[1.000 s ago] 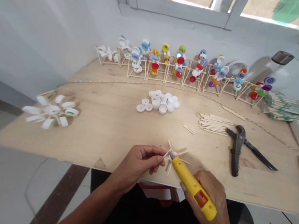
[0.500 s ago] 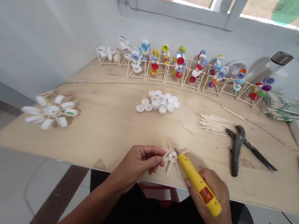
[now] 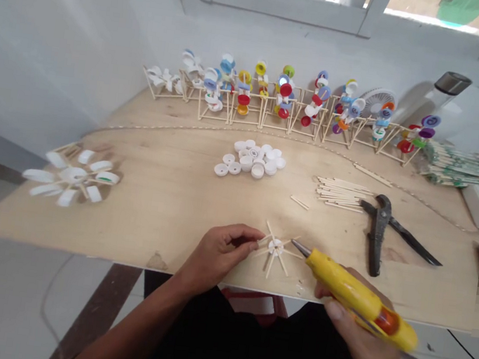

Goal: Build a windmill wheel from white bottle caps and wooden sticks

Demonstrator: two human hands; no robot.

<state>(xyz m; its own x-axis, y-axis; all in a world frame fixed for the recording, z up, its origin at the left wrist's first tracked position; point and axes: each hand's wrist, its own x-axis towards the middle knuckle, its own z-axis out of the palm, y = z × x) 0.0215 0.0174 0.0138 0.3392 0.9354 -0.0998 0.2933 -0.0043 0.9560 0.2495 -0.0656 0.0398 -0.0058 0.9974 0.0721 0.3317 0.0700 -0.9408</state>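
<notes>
Near the table's front edge lies a star of thin wooden sticks [image 3: 281,263] spreading from a white plastic cap [image 3: 275,246]. My left hand [image 3: 223,254] is at its left side, thumb and forefinger closed on the outer end of one stick. My right hand [image 3: 361,331] is wrapped round a yellow pen-shaped hot glue gun [image 3: 344,284] with an orange window or switch. Its metal nozzle points left, close to the right-hand sticks and apart from the cap.
White caps [image 3: 251,157] are heaped mid-table. Sticks [image 3: 343,193] and a black-handled cutter [image 3: 378,233] lie right. A cap wheel [image 3: 73,175] sits left. Colourful cap wheels on stick frames [image 3: 247,104], a fan [image 3: 376,103] and a bottle [image 3: 439,100] line the wall.
My right hand has drawn the glue gun away from the cap, to the right, and tilted it flatter. My left hand has stayed at the left stick. The view has shifted slightly.
</notes>
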